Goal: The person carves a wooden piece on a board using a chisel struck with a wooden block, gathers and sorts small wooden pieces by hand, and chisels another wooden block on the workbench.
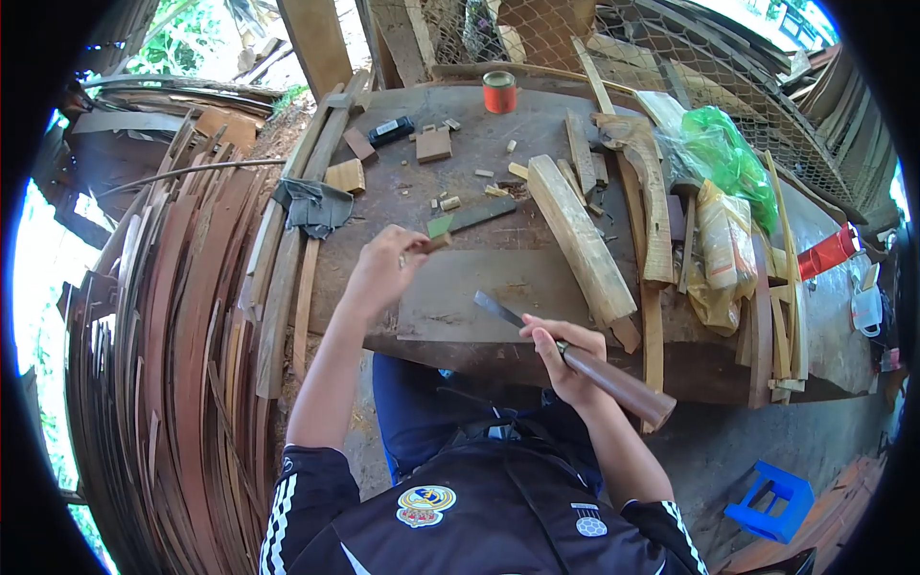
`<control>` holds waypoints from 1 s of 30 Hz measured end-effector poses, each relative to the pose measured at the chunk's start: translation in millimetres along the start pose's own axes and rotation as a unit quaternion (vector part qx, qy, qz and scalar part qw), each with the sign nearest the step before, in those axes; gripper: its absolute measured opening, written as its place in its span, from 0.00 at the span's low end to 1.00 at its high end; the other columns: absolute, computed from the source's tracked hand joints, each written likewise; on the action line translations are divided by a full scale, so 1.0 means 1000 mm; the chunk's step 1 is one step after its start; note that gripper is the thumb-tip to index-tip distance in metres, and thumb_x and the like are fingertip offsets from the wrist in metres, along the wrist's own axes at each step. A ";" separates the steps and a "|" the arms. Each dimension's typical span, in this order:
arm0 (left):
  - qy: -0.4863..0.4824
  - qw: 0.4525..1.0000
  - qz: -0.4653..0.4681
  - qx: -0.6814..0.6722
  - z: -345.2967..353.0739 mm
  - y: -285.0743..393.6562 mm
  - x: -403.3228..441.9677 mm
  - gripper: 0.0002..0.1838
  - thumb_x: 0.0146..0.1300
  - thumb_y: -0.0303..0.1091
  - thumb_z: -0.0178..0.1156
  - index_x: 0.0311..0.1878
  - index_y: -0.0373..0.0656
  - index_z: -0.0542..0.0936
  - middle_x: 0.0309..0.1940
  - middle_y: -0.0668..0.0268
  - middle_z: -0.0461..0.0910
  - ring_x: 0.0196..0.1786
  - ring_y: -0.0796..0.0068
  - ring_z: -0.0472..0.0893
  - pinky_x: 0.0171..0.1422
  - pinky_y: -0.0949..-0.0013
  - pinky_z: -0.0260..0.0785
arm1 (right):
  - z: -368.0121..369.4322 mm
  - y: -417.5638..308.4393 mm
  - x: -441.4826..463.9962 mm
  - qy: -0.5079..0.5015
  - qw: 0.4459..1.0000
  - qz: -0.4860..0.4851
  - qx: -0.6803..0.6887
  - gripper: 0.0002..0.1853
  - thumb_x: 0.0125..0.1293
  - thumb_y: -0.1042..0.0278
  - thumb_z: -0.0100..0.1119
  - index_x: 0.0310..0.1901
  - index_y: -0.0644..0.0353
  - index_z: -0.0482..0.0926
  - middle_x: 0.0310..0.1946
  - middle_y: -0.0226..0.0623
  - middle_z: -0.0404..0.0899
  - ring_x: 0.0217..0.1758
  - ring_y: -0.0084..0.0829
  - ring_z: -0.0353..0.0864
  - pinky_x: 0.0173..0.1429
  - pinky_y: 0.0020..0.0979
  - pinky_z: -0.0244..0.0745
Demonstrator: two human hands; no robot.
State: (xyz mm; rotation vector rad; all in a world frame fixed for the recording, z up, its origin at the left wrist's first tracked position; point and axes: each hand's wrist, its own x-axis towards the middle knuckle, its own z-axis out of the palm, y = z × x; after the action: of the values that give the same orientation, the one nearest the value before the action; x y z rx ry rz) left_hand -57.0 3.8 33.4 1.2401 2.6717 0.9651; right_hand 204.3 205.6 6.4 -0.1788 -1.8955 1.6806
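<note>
My left hand (385,261), over the left part of the worktable (422,105), pinches a small wooden piece (437,243) between its fingertips. Just beyond those fingers lies a dark flat bar (484,213) with a green end. A chisel (618,381) is gripped in my right hand (567,359) near the front edge, its thick brown handle pointing back to the right and its metal blade toward the table's middle. Below the blade is a flat board (450,287) on the tabletop. My right fingers wrap round the chisel near where blade meets handle.
A thick wooden beam (580,244) lies right of centre, with a shaped wooden piece (652,192) and a hammer (686,230) beyond. Several small blocks (433,145) and a red can (499,93) are at the back. Stacked planks (172,316) stand left; a blue stool (771,503) is on the floor.
</note>
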 end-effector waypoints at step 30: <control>-0.074 0.993 0.012 -0.088 0.059 0.046 -0.034 0.15 0.59 0.32 0.74 0.50 0.46 0.91 0.44 0.63 0.84 0.51 0.59 0.84 0.59 0.58 0.75 | 0.045 -0.056 0.108 -0.020 0.995 -0.011 0.100 0.29 0.78 0.57 0.65 0.18 0.56 0.67 0.15 0.20 0.62 0.21 0.15 0.57 0.25 0.30 0.50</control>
State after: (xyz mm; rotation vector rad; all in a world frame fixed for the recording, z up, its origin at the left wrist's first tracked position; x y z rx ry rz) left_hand 13.9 32.3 4.2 1.2548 2.4075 1.0414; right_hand 109.2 207.2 95.0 -0.0450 -1.7365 1.8573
